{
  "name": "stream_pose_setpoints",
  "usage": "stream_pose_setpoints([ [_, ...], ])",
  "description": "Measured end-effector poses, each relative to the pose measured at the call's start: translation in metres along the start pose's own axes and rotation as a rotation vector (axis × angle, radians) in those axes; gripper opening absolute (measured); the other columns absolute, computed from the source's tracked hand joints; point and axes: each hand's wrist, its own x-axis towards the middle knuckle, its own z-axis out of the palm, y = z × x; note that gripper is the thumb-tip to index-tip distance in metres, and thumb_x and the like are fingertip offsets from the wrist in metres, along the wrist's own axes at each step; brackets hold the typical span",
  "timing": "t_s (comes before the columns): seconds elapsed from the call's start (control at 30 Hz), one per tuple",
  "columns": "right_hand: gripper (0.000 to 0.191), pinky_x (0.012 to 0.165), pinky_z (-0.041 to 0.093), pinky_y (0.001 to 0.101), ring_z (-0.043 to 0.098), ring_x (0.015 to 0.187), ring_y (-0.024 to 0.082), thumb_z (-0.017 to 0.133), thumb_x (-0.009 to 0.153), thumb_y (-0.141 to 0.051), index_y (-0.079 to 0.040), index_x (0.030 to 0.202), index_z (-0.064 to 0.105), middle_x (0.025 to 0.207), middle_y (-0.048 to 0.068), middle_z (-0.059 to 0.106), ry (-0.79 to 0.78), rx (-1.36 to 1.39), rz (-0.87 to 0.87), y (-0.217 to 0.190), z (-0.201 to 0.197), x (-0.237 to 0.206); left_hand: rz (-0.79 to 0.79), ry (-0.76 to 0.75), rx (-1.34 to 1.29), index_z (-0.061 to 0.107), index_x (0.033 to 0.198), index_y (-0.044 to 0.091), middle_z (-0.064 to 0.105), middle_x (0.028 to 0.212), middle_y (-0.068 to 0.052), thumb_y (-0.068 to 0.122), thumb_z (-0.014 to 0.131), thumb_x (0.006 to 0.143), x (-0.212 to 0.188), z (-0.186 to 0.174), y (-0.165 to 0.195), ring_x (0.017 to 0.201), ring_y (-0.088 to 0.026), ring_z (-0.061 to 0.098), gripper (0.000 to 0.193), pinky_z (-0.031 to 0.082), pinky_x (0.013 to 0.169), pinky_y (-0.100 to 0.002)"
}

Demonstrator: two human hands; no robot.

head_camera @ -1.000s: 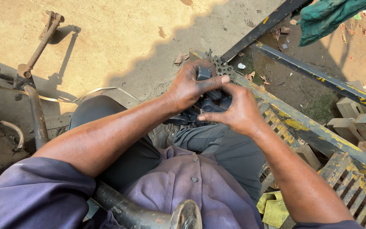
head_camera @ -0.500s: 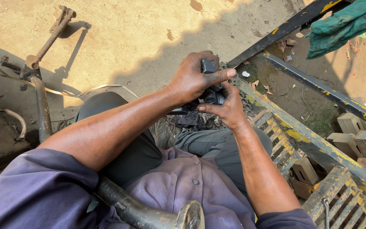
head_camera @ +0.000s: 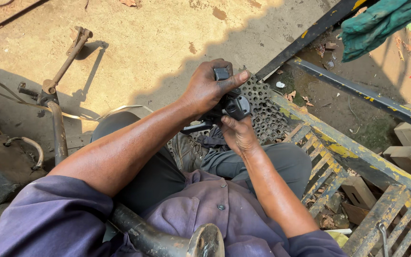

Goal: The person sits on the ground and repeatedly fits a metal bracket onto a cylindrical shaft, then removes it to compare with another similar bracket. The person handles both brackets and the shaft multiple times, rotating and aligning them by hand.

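Both my hands hold a small black mechanical part [head_camera: 232, 102] above my knees. My left hand [head_camera: 208, 88] wraps it from above, thumb stretched across its top. My right hand [head_camera: 238, 134] supports it from below, fingers curled under it. Much of the part is hidden by my fingers. A perforated dark metal plate [head_camera: 261, 110] lies just beyond the hands.
A rusty yellow-and-black metal frame [head_camera: 353, 152] with slats runs along the right. A green cloth [head_camera: 381, 21] hangs at top right. A grey pipe [head_camera: 167, 238] crosses my lap. Rusty rods and a lever [head_camera: 55, 85] lie on the sandy ground at left. Bricks [head_camera: 410, 138] sit at right.
My hands have lifted and turned the black part, the left thumb now stretched over its top. The view has shifted slightly, showing more of the perforated plate.
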Motion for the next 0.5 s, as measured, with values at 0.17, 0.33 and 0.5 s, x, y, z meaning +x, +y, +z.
stream_pose_setpoints([
  [0.17,0.065,0.109,0.047,0.0353,0.059,0.123,0.019,0.088,0.083,-0.012,-0.002,0.139,0.055,0.129,0.006,0.063,0.090,-0.192,-0.074,-0.008,-0.005,-0.001,-0.037,-0.019,-0.127,0.064,0.076,0.011,0.060,0.065,0.003,0.057,0.072,0.089,0.003,0.001,-0.003,0.061,-0.007,0.059,0.048,0.048,0.055,-0.028],
  [0.33,0.054,0.095,0.051,0.0334,0.061,0.105,0.019,0.086,0.091,-0.029,-0.001,0.126,0.057,0.114,0.008,0.063,0.170,-0.823,-0.292,-0.021,0.025,-0.022,-0.255,0.204,-0.356,0.055,0.069,0.014,0.052,0.061,0.002,0.062,0.072,0.087,0.012,-0.010,0.003,0.050,-0.010,0.053,0.054,0.047,0.048,-0.028],
  [0.5,0.062,0.097,0.052,0.0365,0.067,0.108,0.023,0.086,0.084,-0.047,-0.006,0.120,0.056,0.117,0.006,0.065,-0.015,-1.397,-0.667,-0.044,0.062,-0.039,-0.206,0.012,-0.380,0.058,0.070,0.014,0.057,0.058,-0.002,0.064,0.071,0.083,0.017,-0.035,0.017,0.045,-0.012,0.058,0.054,0.054,0.046,-0.029],
])
